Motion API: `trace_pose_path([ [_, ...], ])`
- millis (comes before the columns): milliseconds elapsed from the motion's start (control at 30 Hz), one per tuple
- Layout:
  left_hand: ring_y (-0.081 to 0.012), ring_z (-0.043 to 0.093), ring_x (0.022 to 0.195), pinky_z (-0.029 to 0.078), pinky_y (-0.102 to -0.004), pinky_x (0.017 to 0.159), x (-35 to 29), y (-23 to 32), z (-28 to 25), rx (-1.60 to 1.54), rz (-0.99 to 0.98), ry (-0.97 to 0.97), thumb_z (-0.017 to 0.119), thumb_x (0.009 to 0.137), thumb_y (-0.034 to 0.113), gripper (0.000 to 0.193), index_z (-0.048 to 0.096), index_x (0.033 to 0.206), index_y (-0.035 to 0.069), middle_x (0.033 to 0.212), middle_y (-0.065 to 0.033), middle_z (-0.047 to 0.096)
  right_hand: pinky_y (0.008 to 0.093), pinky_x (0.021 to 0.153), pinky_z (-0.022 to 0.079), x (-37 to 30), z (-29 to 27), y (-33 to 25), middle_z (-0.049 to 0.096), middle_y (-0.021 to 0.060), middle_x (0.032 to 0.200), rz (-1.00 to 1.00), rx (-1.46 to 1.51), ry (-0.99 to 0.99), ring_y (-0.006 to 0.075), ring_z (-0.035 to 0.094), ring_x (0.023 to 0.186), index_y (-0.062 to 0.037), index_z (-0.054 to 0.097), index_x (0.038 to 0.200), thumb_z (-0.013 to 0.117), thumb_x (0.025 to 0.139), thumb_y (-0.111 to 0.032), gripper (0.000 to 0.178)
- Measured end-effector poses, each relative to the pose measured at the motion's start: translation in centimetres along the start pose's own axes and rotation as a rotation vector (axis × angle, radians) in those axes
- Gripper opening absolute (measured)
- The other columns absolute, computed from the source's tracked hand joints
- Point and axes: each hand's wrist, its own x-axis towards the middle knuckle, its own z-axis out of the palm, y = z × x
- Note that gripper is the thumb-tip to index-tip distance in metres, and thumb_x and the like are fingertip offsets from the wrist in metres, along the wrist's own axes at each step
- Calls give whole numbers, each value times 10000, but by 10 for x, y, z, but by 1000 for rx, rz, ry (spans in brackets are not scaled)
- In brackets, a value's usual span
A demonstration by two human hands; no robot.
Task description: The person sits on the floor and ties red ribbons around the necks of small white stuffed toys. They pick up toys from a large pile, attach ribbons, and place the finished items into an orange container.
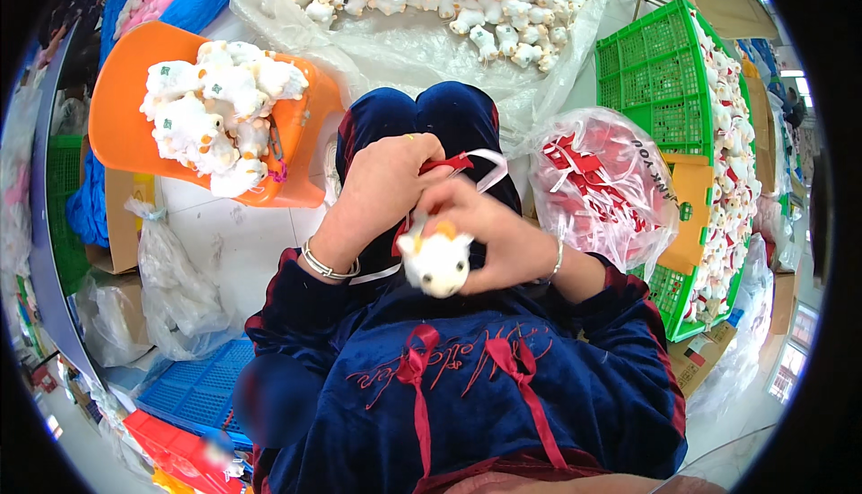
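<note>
A small white plush animal [437,265] with dark eyes and yellow-orange bits on its head is over my lap, its face toward me. My right hand [480,229] is closed around its body. Right above it, my left hand [391,180] is closed, its fingers pinching at a red fabric strip [449,164] with a white band [491,171] looping out to the right. More red and white strip hangs below my left wrist, beside the toy. The fingers overlap, so where the strip meets the toy's body is hidden.
An orange chair [121,103] at left holds a heap of white plush toys [215,108]. Beyond my knees, many more lie on plastic sheeting [368,58]. At right are a clear bag of red strips [602,184] and a green crate [651,81] by more toys.
</note>
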Motion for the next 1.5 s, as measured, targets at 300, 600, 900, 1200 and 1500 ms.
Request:
trace_pose_path([
  [300, -283, 684, 812, 524, -363, 732, -5, -14, 0, -382, 142, -180, 706, 842, 96, 225, 696, 1042, -7, 896, -153, 703, 391, 1070, 435, -5, -31, 18, 560, 144, 1354, 159, -63, 142, 294, 547, 1272, -44, 635, 1282, 855, 748, -188, 595],
  [600, -244, 667, 1056, 513, -355, 944, -12, -11, -8, -545, 55, -255, 782, 863, 298, 542, 612, 1264, -24, 1156, -147, 683, 338, 925, 499, 8, -41, 18, 683, 101, 1141, 301, -139, 211, 195, 645, 1047, 3, 595, 1289, 782, 864, -231, 520],
  [900, -166, 676, 1021, 540, -317, 896, -19, -40, 11, -1116, -218, 25, 676, 940, 205, 399, 626, 1256, -34, 1133, -101, 702, 231, 725, 469, 13, -43, 47, 668, -2, 948, 483, 420, 325, 65, 587, 787, 17, 582, 1280, 603, 1016, -185, 333],
  [1200, -158, 684, 976, 539, -305, 870, -17, -38, 11, -919, -266, 75, 658, 927, 219, 417, 631, 1264, -26, 1108, -92, 708, 258, 609, 470, 14, -39, 47, 679, 37, 770, 634, 31, 376, 89, 585, 666, 41, 712, 1003, 692, 957, -184, 230],
  [1500, -127, 672, 1001, 537, -294, 869, -9, -39, 18, -775, -314, 72, 725, 940, 238, 398, 668, 1249, -6, 1113, -71, 719, 314, 620, 490, 13, -38, 43, 665, 112, 742, 460, -246, 435, 177, 601, 641, 24, 696, 975, 687, 945, -173, 199],
])
